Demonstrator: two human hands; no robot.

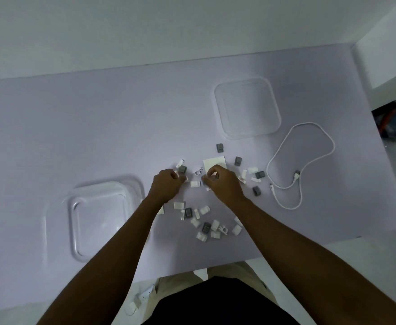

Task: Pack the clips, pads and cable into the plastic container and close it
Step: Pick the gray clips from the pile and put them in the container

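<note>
Several small white and grey clips lie scattered across the middle of the lilac table. My left hand has its fingers curled round small white clips. My right hand pinches a small clip just in front of a white sheet of pads. The clear plastic container stands open at the left, nothing visible inside it. Its clear lid lies flat at the back right. A white cable lies in a loose loop at the right.
The table's front edge runs close to my body. A white wall rises behind the table. A white power strip lies on the floor below the front edge. Dark clutter shows past the table's right end.
</note>
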